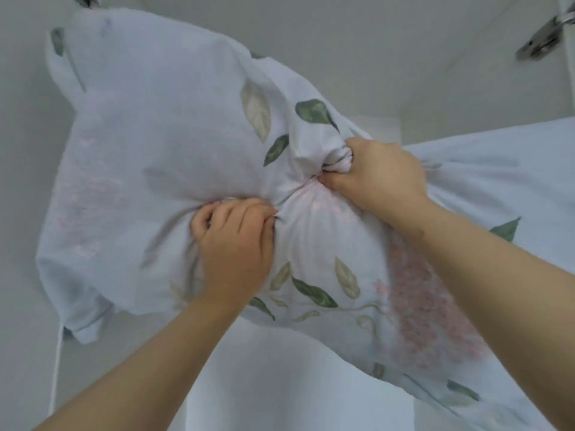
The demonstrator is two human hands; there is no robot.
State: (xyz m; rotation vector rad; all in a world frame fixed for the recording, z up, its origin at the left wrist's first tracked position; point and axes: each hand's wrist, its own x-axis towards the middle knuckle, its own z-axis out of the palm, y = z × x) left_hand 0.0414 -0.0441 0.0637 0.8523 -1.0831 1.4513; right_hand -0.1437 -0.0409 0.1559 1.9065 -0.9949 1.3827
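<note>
Both fists clench bunched cloth: left hand (235, 244) and right hand (378, 178) grip the floral pillowcase (161, 157) mid-air, door handle (543, 38) well apart.

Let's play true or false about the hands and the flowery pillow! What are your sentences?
1. The left hand and the right hand both grip the pillowcase. True.
2. The pillowcase is plain red. False: it is white with green leaves and pink flowers.
3. The right hand bunches fabric in its grip. True.
4. The left hand holds a cup. False: it grips the pillowcase.
</note>
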